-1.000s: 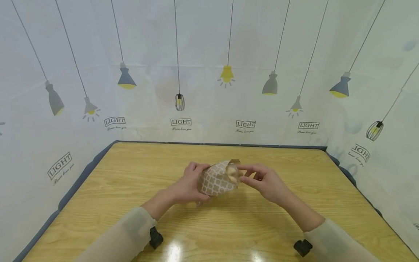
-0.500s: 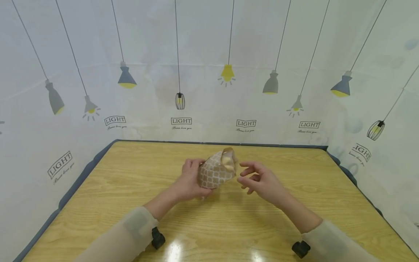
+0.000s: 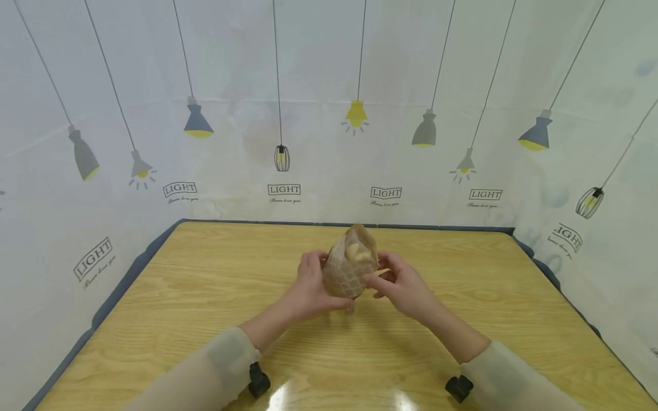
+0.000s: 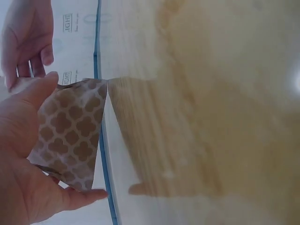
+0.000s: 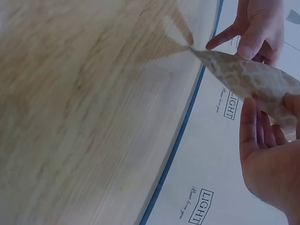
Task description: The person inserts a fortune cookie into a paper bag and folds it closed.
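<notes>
A brown paper bag (image 3: pixel 343 275) with a white lattice pattern stands tilted over the middle of the table, its mouth turned up toward me. Pale yellowish pieces (image 3: pixel 356 252) show inside; their kind is unclear. My left hand (image 3: pixel 312 292) grips the bag's left side and lower part, thumb in front. On the other side, my right hand (image 3: pixel 408 290) pinches the bag near its mouth, thumb in front and fingers behind. In the right wrist view, the bag's lower corner (image 5: pixel 199 51) meets the tabletop or hangs just above it.
The wooden table (image 3: pixel 205 274) has a dark blue edging (image 3: pixel 288 224) along its back and sides. Behind it hangs a pale wall sheet (image 3: pixel 319 131) printed with lamps and the word LIGHT. A black wrist mount (image 3: pixel 259 381) sits at each sleeve cuff.
The bag has turned more upright, its mouth swinging from the right to upward. My right hand came away from the mouth, then took hold of the bag's right side.
</notes>
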`<state>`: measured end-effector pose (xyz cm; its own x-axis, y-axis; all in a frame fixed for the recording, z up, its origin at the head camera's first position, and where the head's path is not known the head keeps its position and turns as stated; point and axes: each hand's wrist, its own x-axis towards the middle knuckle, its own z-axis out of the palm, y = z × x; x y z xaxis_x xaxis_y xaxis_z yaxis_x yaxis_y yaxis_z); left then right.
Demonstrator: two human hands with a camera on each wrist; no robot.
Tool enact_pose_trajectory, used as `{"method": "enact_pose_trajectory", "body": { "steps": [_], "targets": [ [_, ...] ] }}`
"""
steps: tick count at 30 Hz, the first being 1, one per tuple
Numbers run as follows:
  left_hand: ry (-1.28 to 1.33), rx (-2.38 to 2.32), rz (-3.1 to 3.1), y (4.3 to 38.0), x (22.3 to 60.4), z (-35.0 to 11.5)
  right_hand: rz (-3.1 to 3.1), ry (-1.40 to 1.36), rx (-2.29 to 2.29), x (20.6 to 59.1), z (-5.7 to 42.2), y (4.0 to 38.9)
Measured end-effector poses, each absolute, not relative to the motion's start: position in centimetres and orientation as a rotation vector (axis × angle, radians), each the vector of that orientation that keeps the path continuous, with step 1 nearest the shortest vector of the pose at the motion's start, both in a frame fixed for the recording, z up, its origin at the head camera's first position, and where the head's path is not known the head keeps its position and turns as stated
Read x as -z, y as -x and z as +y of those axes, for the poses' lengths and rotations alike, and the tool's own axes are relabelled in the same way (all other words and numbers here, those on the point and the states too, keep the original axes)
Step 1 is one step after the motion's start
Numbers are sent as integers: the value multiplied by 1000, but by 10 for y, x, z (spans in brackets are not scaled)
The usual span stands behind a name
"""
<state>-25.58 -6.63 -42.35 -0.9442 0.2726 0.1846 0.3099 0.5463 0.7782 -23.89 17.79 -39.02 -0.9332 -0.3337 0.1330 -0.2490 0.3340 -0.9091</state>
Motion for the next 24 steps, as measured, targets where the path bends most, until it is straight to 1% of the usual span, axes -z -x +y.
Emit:
{"method": "enact_pose_trajectory", "body": {
  "steps": [7,12,16,18,24],
  "targets": [
    [584,1498,-2655,253,421,-69,2676,575,1567,386,190,244],
    [778,1550,-2455,254,416,-75,2699,603,1504,385,197,247],
    [985,1350,-2326,255,414,-76,2694,621,1486,385,199,248],
    [1044,1221,-2298,255,413,-76,2698,636,1484,385,200,248],
    [1043,979,-2270,257,413,-75,2707,690,1477,386,200,249]
  ]
}}
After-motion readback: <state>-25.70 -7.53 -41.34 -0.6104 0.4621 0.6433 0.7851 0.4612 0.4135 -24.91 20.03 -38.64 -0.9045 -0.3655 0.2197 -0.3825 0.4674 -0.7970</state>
